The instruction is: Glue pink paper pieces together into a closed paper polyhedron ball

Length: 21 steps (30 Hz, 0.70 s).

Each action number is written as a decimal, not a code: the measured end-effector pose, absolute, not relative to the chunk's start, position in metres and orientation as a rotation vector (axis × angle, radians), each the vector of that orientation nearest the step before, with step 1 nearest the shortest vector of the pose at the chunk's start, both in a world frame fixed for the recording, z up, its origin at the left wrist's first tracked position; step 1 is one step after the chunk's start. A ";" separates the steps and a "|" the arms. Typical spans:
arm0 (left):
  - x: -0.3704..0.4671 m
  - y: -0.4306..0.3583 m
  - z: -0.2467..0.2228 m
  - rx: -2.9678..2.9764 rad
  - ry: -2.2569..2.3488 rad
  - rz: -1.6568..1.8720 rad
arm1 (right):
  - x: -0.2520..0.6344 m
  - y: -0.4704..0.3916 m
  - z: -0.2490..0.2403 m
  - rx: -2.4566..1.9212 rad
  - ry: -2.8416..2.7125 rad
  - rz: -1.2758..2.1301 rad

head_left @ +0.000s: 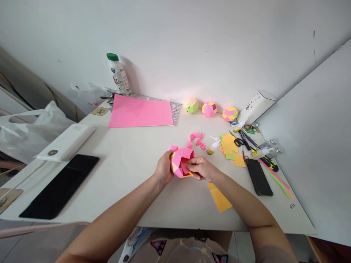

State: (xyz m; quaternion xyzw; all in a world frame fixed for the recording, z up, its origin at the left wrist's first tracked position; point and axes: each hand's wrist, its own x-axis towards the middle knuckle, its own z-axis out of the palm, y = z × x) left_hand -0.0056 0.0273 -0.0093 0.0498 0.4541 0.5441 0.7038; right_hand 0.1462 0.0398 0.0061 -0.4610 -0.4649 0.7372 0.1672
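In the head view, the ball (177, 159) is at the centre of the frame, held just above the worktop (123, 149). It is a many-sided paper shape with flat, straight-edged faces: mostly pink, with pale peach on the left side and a bit of orange-yellow at the lower right. It is not closed; a wide opening faces up and right, its inside a deep shadowed red, with pointed pink corners along the rim. The left hand (164, 168) has its grip closed round the ball's left side. The right hand (202, 169) has its grip pinching a pink flap (184, 167) at the opening; whether that flap is loose or attached I cannot tell. Just above the ball lie small folded pink pieces (189, 144), with a glue bottle (212, 147) to their right. Three more balls (209, 109) sit in a row along the wall, upper right of centre.
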 end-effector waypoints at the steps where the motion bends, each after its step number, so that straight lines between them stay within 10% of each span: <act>1: -0.006 0.027 -0.010 0.116 1.010 1.207 | 0.146 0.040 0.007 -1.312 -1.314 2.114; 21: -0.006 0.022 -0.010 0.215 1.226 1.382 | 0.144 0.032 0.008 -1.204 -1.378 2.094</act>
